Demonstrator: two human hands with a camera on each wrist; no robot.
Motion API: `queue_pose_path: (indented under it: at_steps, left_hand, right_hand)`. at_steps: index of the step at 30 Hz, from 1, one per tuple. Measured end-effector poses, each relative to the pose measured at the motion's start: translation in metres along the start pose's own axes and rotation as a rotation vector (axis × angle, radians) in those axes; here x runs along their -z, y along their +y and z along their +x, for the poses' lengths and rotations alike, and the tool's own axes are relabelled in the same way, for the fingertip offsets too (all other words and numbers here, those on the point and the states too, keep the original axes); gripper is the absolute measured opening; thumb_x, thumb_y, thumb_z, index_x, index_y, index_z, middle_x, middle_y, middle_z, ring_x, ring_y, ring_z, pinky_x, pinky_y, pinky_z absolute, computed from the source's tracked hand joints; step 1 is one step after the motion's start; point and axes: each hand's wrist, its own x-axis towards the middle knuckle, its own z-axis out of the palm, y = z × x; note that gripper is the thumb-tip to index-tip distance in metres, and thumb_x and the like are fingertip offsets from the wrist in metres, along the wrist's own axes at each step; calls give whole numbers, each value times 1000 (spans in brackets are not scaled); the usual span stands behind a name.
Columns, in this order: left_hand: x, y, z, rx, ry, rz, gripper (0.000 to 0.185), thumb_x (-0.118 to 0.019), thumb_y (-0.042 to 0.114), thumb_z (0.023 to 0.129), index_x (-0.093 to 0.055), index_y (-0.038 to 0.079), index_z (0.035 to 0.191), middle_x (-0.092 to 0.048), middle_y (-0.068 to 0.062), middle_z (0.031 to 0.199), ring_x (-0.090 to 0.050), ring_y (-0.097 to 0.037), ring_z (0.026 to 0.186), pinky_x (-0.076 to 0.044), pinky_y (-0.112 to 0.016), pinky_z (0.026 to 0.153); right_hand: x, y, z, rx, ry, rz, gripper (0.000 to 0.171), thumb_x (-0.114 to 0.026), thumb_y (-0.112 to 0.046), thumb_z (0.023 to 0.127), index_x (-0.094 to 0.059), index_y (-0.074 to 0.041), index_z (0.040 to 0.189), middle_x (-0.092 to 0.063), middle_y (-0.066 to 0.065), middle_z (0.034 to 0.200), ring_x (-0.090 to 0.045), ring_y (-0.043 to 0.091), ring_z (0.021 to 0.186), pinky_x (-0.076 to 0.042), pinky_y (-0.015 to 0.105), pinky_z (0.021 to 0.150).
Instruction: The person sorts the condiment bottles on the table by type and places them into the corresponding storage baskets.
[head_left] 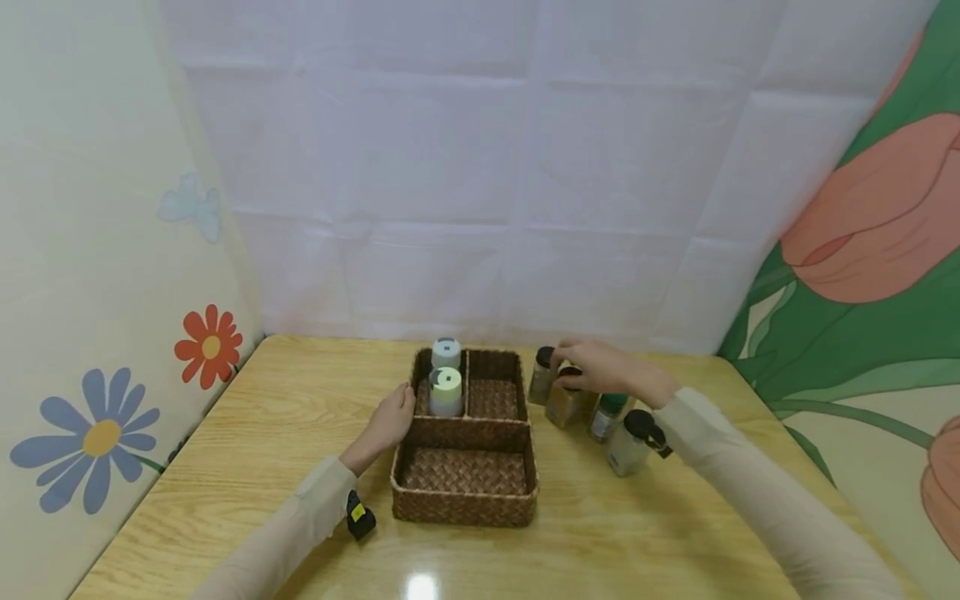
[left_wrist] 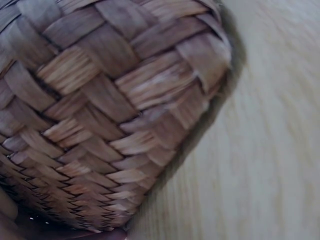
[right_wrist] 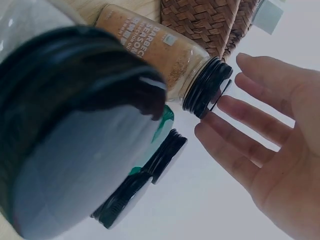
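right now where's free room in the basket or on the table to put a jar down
Free: the basket front compartment, its back right compartment, and bare table left of the left hand. Crowded: back left compartment with two white-capped jars, and the jar cluster under the right hand.

even bright light, glare spot on table [head_left: 422,585] front edge; both wrist views v. close & blurred.

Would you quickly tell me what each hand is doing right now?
Left hand: open, resting against the wicker basket.
Right hand: open, fingers straight over the barbecue seasoning jar.
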Motion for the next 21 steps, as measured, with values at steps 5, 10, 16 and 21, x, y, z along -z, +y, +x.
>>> queue_pose_path:
  at_steps: [5, 10, 16, 21]
  left_hand:
    - [0, 0, 0, 2, -2, -1, 43, -25, 13, 110, -47, -14, 135, -53, -34, 129, -49, -47, 124, -43, -59, 97]
    - [1, 2, -1, -5, 0, 0, 43, -25, 13, 109, -46, -14, 136, -52, -34, 132, -48, -47, 126, -42, -59, 100]
    - [1, 3, -1, 4, -6, 1, 41, -25, 13, 110, -50, -13, 130, -59, -25, 100, -57, -40, 108, -46, -53, 86]
    - [2, 2, -2, -5, -8, 9, 38, -26, 13, 109, -53, -11, 119, -48, -11, 79, -53, -31, 86, -42, -48, 74]
  right_hand:
    - [-1, 1, -1, -16, -7, -19, 15, -71, -12, 93, -70, -7, 106, -60, 11, 108, -61, 29, 96, -54, 43, 80]
    - [-3, 1, -3, -34, -18, -31, 20, -73, -11, 91, -70, -6, 110, -59, 11, 109, -60, 30, 99, -53, 46, 83]
    - [-7, 1, -2, -68, -57, -33, 24, -73, -12, 91, -69, -5, 115, -59, 13, 115, -60, 32, 103, -54, 46, 85]
    - [-8, 2, -2, -68, -74, -33, 29, -74, -10, 90, -67, -2, 117, -59, 16, 117, -61, 33, 103, -54, 45, 84]
